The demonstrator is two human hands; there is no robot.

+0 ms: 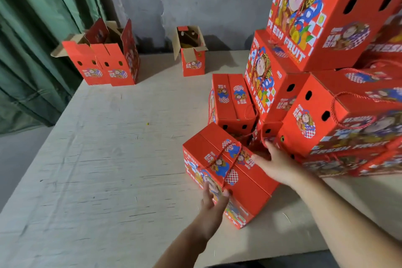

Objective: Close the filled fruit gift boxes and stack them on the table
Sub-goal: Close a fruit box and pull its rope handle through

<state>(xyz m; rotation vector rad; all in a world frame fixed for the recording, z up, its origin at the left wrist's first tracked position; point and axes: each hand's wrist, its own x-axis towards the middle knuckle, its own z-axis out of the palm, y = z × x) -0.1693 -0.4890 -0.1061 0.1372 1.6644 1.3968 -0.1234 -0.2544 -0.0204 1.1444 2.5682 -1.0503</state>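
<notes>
A closed red fruit gift box point(239, 183) with a rope handle lies on the table point(97, 159) right in front of me. My left hand point(214, 200) touches its near front face with straight fingers. My right hand point(274, 163) rests at the box's far right edge, fingers spread toward a gap between boxes. Another closed box point(232, 98) sits just behind it. A tall stack of closed boxes point(339, 93) rises at the right, the top one point(322, 11) highest.
Two open boxes point(106, 59) with raised flaps stand at the back left, and a smaller open box point(192, 54) at the back middle. A green curtain point(32, 39) hangs at the left and a grey wall behind.
</notes>
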